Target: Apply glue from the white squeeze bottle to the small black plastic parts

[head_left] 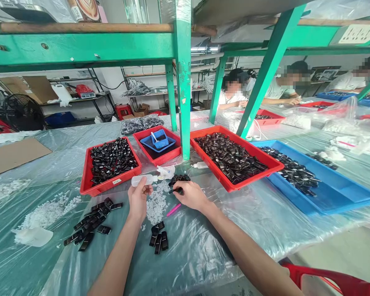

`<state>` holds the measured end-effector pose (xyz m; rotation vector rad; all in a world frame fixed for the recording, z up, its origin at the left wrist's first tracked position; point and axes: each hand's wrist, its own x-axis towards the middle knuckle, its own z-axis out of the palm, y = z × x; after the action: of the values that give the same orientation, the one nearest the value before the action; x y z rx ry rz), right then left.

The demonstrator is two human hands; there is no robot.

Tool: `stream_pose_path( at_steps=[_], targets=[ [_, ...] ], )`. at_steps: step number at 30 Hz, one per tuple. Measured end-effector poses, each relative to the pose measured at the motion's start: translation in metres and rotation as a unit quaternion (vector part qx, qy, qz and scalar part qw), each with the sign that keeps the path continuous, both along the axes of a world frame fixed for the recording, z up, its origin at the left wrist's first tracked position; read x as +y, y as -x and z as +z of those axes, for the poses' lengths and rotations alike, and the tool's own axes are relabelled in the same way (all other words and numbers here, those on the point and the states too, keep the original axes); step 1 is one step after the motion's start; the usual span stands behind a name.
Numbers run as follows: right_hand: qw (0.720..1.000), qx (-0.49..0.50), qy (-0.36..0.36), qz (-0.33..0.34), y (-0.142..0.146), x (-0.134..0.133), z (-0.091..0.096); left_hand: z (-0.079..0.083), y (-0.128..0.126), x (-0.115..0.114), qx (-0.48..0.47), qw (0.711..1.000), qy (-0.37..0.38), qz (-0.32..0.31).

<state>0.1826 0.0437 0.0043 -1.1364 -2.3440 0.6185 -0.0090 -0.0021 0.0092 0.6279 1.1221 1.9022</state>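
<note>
The green, plastic-covered desk [209,263] carries a red rectangular plastic tray [100,187] of glossy black parts [112,161], set back from the near edge, perhaps to leave working room. Nearer this edge, the left hand [138,202] is closed around a translucent white plastic bottle [137,180], its narrow end toward the right hand [191,195], whose fingertips pinch a small dark piece [179,190], probably for control.

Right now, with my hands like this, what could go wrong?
The bottle in your left hand lies sideways; any liquid inside might drip onto the white pieces nearby. Your right hand, holding a black part, is close to the pink tool and could knock it.
</note>
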Motion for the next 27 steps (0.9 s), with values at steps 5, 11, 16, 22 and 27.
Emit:
stream_pose_path(
  at_steps=[5, 11, 16, 22, 27],
  targets=[
    [1.0, 0.018, 0.005, 0.003, -0.001, -0.004, 0.007, -0.001, 0.0, 0.001, 0.003, 1.0, -0.004, -0.003],
    [0.951, 0.089, 0.174, 0.24, 0.006, -0.023, 0.011, -0.004, 0.001, 0.002, 0.004, 1.0, -0.015, -0.001],
    [0.906, -0.019, 0.254, 0.338, 0.013, -0.038, 0.009, -0.005, 0.003, 0.004, -0.002, 1.0, -0.027, -0.006],
    [0.921, -0.075, 0.209, 0.319, 0.015, -0.039, 0.005, -0.005, 0.003, 0.003, -0.006, 0.999, -0.03, -0.01],
    [0.921, -0.095, 0.205, 0.319, 0.014, -0.037, 0.004, -0.003, 0.002, 0.003, 0.004, 0.999, -0.033, -0.009]
  ],
)
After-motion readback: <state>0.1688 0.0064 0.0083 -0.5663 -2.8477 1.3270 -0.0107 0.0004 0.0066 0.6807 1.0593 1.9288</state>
